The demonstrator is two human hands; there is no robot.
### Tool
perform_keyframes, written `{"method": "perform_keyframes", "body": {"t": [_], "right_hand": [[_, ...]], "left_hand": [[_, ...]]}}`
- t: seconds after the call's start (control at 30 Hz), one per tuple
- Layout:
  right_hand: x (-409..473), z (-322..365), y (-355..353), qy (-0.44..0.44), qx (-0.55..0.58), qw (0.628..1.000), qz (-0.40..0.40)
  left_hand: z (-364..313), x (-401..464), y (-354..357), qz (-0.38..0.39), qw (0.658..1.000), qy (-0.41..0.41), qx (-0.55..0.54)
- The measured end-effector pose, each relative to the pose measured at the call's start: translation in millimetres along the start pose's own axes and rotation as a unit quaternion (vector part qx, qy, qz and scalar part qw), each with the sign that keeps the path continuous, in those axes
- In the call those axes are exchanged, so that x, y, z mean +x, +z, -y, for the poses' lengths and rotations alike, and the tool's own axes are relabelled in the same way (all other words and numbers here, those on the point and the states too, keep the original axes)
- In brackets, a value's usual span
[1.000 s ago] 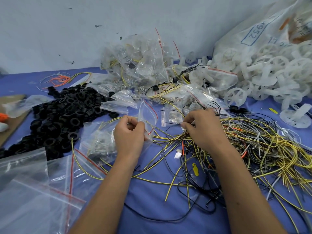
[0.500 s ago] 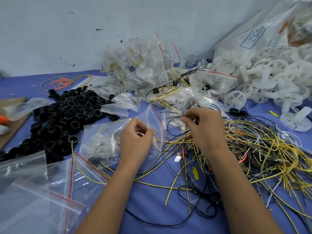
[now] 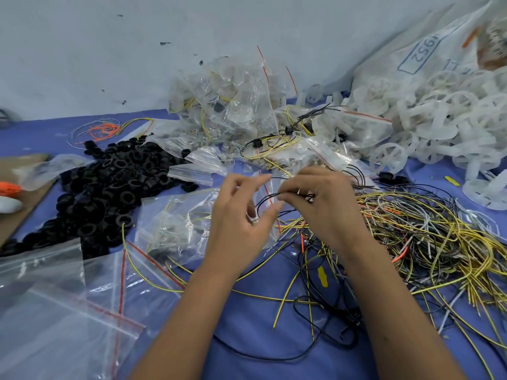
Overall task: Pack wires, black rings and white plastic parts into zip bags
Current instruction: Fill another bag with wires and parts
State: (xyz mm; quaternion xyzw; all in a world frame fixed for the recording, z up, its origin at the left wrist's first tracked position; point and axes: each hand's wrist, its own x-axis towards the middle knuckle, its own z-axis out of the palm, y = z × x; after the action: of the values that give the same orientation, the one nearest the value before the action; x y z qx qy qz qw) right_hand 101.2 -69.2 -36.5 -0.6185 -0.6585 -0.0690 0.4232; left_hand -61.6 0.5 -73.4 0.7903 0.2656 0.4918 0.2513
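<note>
My left hand (image 3: 238, 218) holds the mouth of a clear zip bag (image 3: 175, 223) that lies on the blue table and has thin wires inside. My right hand (image 3: 323, 207) pinches a looped black wire (image 3: 264, 200) right at the bag's red-lined opening, close to my left fingers. A tangle of yellow, black and grey wires (image 3: 428, 231) spreads to the right. Black rings (image 3: 109, 182) are heaped at the left. White plastic wheel parts (image 3: 444, 124) pile up at the back right.
Filled zip bags (image 3: 233, 105) are heaped against the wall. Empty zip bags (image 3: 55, 311) lie at the front left. A cardboard sheet (image 3: 24, 212) sits at the left edge, orange wires (image 3: 104, 130) behind the rings. A large printed sack (image 3: 428, 50) leans at the right.
Both hands rose off the table and came together. My right hand pulled a black wire out of the tangle and brought it to the bag's mouth.
</note>
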Motion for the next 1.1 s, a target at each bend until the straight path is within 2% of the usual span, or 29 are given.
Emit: {"method": "perform_keyframes", "body": {"t": [0.07,0.13,0.2,0.3,0.4,0.6,0.77,0.83,0.97,1.1], "right_hand": [[0,2,1,-0.004,0.023,0.999,0.021],[0,3,3,0.005,0.042,0.999,0.028],[-1,4,5,0.025,0.070,0.997,0.018],[-4,6,9,0.087,0.180,0.980,-0.012],[-4,5,11,0.117,0.234,0.965,-0.006],[-4,-7,7,0.153,0.171,0.973,0.020],[-7,-8,0,0.110,0.025,0.983,0.145],[-7,-5,0,0.120,0.042,0.977,0.173],[-9,-3,-3,0.197,0.142,0.955,0.170],[-6,-3,8,0.140,0.051,0.969,0.195]], "left_hand": [[2,-1,3,0.031,0.999,0.007,0.002],[5,-1,3,0.030,1.000,-0.004,-0.005],[7,0,3,0.020,0.998,-0.040,-0.049],[7,0,3,0.013,0.988,-0.090,-0.123],[8,0,3,0.007,0.974,-0.137,-0.181],[16,0,4,-0.021,0.956,-0.200,-0.214],[21,-2,6,-0.024,0.962,-0.210,-0.172],[21,-2,6,-0.027,0.964,-0.217,-0.154],[22,-3,6,-0.026,0.965,-0.228,-0.127],[22,-3,4,-0.024,0.966,-0.230,-0.119]]}}
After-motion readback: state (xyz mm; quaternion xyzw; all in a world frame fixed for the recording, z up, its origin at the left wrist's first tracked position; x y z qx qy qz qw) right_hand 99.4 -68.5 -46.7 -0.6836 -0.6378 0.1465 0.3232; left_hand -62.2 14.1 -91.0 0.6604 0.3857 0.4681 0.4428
